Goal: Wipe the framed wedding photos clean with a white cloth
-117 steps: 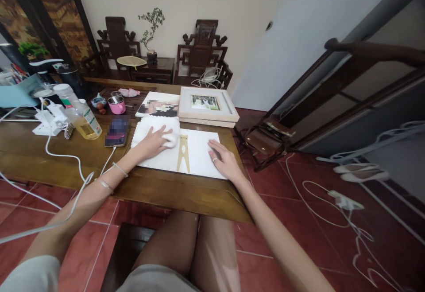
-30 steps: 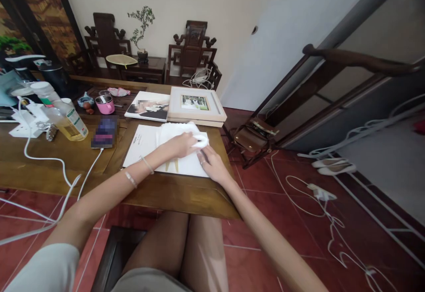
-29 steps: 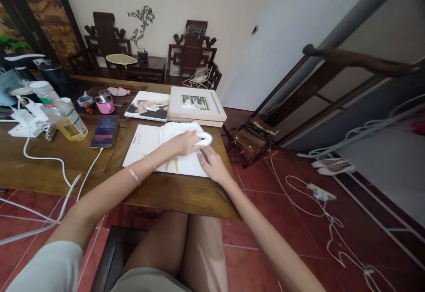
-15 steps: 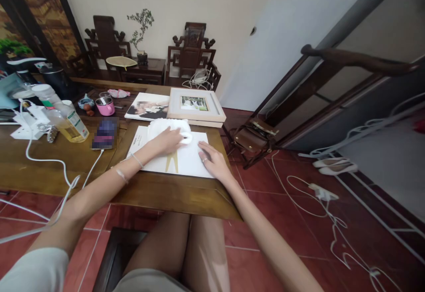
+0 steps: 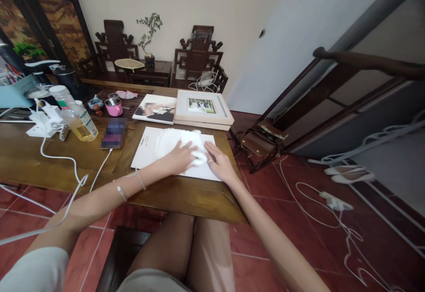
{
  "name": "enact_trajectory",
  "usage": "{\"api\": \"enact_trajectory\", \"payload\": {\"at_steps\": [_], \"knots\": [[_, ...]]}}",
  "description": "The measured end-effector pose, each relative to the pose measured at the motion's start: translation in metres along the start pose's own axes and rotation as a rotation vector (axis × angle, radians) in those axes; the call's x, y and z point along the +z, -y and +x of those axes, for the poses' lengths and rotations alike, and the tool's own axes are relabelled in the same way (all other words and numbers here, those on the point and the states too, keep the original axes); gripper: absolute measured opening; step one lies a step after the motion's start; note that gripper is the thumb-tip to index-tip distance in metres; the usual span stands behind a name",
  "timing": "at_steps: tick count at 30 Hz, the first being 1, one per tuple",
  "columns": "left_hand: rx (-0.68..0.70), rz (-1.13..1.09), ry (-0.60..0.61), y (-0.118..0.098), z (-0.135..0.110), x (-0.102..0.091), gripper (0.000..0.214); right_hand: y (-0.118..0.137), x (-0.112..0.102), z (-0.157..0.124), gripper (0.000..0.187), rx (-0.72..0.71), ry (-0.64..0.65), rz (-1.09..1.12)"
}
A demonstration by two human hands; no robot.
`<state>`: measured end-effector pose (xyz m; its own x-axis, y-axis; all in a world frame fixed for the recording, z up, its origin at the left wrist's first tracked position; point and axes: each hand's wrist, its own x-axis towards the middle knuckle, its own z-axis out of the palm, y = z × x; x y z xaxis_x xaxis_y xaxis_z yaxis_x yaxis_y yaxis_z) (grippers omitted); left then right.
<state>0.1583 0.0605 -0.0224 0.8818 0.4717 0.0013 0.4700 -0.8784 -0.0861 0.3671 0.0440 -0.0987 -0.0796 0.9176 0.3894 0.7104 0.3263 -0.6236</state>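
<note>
A flat white board point(image 5: 144, 150), a frame back with a tan stand, lies on the wooden table point(image 5: 40, 163) in front of me. My left hand point(image 5: 177, 159) presses a white cloth point(image 5: 172, 140) down on the board, fingers curled over the cloth's near end. My right hand point(image 5: 219, 163) rests flat on the board's right edge, fingers stretched out and touching the cloth. The cloth and my left hand hide the tan stand.
Behind the board lie a framed photo point(image 5: 202, 108) and a printed photo point(image 5: 156, 108). To the left are a phone point(image 5: 113, 133) on a white cable point(image 5: 71, 168), an oil bottle point(image 5: 79, 119), a pink cup point(image 5: 113, 107) and a power strip point(image 5: 44, 121). Cables trail over the red floor point(image 5: 335, 203).
My left hand has slid the cloth back and forth over the board, now toward the near right. My right hand stays pressed on the board's right edge.
</note>
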Motion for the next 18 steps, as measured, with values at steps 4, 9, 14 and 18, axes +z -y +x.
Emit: {"api": "enact_trajectory", "payload": {"at_steps": [4, 9, 14, 18], "knots": [[-0.101, -0.026, -0.016, 0.026, 0.032, 0.005, 0.031, 0.001, -0.002, 0.001, 0.046, 0.003, 0.013, -0.011], [-0.048, 0.05, -0.001, -0.002, 0.014, 0.01, 0.03, -0.002, -0.003, 0.002, 0.048, -0.013, 0.018, -0.009], [0.083, 0.105, -0.061, -0.041, -0.027, 0.003, 0.031, -0.006, -0.001, 0.001, 0.053, -0.028, 0.015, 0.013], [0.057, 0.07, -0.005, -0.031, -0.015, -0.001, 0.029, -0.006, -0.001, 0.001, 0.054, -0.024, 0.017, 0.021]]}}
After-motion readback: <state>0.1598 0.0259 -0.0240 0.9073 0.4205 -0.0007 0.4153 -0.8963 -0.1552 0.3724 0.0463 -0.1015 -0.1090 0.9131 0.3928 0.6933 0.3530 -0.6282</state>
